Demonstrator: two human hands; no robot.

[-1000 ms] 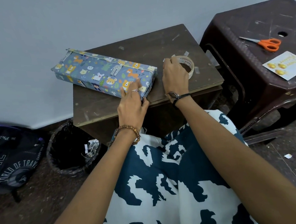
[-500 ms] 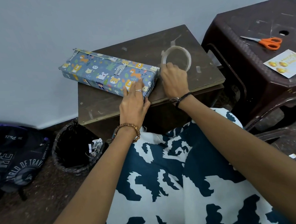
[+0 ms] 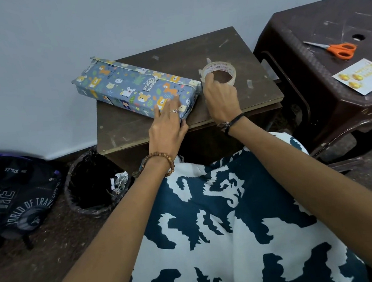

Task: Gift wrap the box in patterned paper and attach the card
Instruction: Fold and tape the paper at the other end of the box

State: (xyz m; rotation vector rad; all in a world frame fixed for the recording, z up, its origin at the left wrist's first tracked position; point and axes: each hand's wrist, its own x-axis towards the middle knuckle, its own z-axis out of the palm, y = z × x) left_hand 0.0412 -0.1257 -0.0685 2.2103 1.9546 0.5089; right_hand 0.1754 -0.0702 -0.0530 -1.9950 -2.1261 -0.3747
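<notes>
On the small brown table [image 3: 254, 84], seen from my head camera, I judge I'm at the taping step: my left hand [image 3: 167, 124] lies flat, fingers straight, pressing the wrapped box's [image 3: 130, 87] near end, while my right hand [image 3: 220, 96] pinches the tape roll [image 3: 218, 70] just beside it. Next I need to free a strip and seal that end flap. Blue animal-print paper fully covers the box. On the stool [image 3: 306, 27], well apart, wait the card [image 3: 360, 76] and scissors [image 3: 337, 50].
</notes>
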